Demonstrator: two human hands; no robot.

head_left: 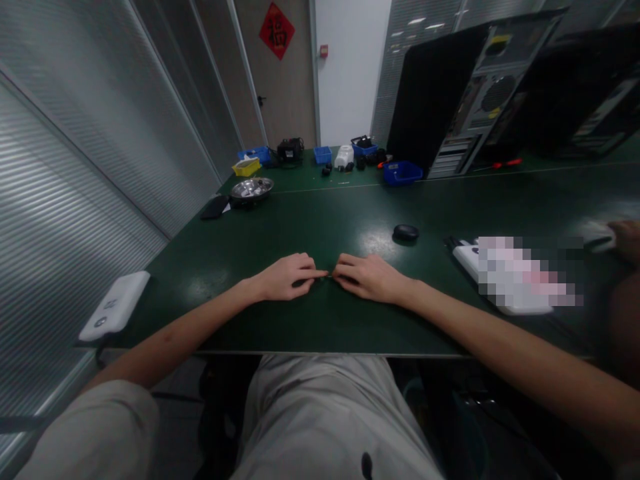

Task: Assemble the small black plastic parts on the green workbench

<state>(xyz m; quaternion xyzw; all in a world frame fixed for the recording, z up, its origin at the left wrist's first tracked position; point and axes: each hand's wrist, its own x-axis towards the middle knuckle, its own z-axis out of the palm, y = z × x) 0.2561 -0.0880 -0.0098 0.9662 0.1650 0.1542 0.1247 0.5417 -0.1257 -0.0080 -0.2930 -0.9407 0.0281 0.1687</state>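
Both hands rest low over the green table (295,327) in front of me, fingertips almost meeting. My left hand (287,277) has its index finger stretched toward the right hand and its thumb apart below, with nothing plainly held. The fingers of my right hand (370,277) are curled together in a pinch. A tiny thin piece (328,275) shows between the two sets of fingertips, at the right hand's fingers; it is too small and dark to name. A black computer mouse (406,233) lies beyond the right hand.
A white device (115,305) lies at the left edge; another white device (467,257), partly blurred out, lies right. Farther back are a metal bowl (253,189), a yellow tray (247,167), blue bins (403,173) and a computer tower (445,100). Another person's hand (627,240) shows far right.
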